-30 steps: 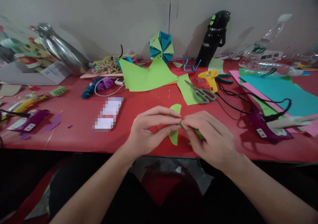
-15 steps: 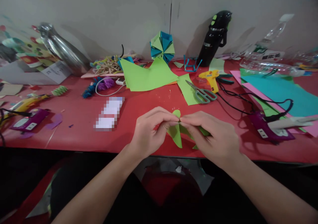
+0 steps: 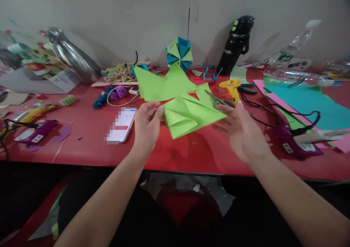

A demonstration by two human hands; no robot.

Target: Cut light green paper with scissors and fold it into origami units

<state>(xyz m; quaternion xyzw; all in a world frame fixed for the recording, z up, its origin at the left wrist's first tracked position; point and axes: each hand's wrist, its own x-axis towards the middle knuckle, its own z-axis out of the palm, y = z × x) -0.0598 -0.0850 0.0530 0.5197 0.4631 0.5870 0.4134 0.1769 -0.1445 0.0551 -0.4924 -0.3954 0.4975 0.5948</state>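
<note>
- Table (image 3: 175, 159): red top stretching between paper (image 3: 186, 116) and front edge (image 3: 191, 173).
- Left hand (image 3: 147, 128): pinching paper above table.
- Right hand (image 3: 243, 134): spreading loosely by paper's tip, contact unclear.
- Change: hands standing apart, fingertips meeting earlier.

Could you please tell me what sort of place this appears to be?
It looks like a craft workspace: scissors and a yellow glue gun lie on the red table, and the left hand holds folded green paper.

Red bench (image 3: 175, 161) in front of me: phone (image 3: 126, 124) left of middle, purple power strips (image 3: 41, 131) toward both ends, yellow glue gun (image 3: 233, 89) right of centre, coloured sheets (image 3: 308, 97) at right, black flask (image 3: 232, 55) near the wall.
</note>
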